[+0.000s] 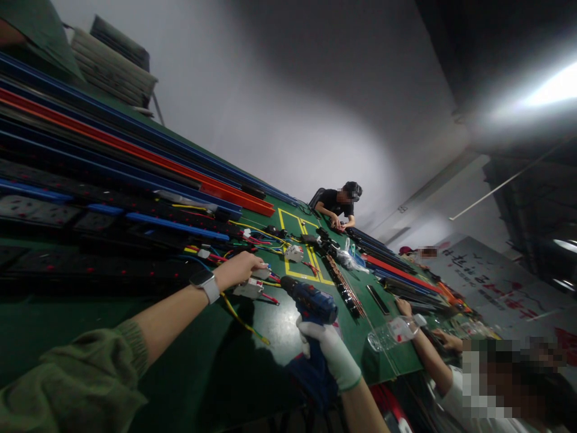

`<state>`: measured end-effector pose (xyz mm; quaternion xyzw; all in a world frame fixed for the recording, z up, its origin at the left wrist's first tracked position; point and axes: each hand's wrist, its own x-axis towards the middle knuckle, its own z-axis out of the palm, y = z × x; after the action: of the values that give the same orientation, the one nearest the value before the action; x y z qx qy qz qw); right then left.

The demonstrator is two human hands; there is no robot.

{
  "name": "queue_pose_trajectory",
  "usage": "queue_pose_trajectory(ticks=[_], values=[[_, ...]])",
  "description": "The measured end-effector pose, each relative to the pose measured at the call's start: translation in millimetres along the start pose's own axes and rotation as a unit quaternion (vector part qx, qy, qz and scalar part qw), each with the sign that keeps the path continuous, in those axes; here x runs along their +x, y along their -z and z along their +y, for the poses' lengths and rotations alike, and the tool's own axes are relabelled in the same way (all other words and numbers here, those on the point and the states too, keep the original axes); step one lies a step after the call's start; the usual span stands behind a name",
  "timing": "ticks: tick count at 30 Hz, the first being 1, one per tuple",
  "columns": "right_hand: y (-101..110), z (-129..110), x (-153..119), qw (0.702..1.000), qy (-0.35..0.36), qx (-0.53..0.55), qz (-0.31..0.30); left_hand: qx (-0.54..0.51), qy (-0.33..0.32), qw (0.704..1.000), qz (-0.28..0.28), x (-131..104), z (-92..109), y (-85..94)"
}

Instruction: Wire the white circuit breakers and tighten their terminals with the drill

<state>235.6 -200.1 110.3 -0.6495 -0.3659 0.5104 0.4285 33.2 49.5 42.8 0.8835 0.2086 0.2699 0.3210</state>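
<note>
Right hand (327, 352) grips drill (311, 300) near table edge (387, 376).

Matt green tabletop, glossy plastics, knit cloth

The tabletop (279, 328) looks smooth, matt green with a faint sheen; the drill (311, 300) has glossy blue plastic casing; the right hand (331, 352) wears a white knit cloth glove; the left hand (238, 269) is bare, its sleeve (76, 379) coarse green ribbed knit; the bottle (392, 332) is clear, shiny plastic.
</note>
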Motion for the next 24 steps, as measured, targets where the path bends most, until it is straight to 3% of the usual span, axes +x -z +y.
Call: queue_pose_trajectory(ticks=[8, 14, 19, 24], values=[[-5, -2, -2, 0.999, -0.011, 0.017, 0.025, 0.002, -0.016, 1.0, 0.005, 0, -3, -1.1], [-2, -4, 1, 1.0, -0.002, 0.007, -0.004, -0.002, -0.016, 1.0, 0.006, 1, -6, -3.0], [-5, -3, 3, 0.999, -0.031, 0.016, 0.035, 0.001, -0.012, 1.0, 0.006, 1, -7, -4.2], [-12, -5, -5, 0.997, -0.012, -0.001, 0.074, 0.0, -0.014, 1.0, 0.009, 1, -6, -3.6]])
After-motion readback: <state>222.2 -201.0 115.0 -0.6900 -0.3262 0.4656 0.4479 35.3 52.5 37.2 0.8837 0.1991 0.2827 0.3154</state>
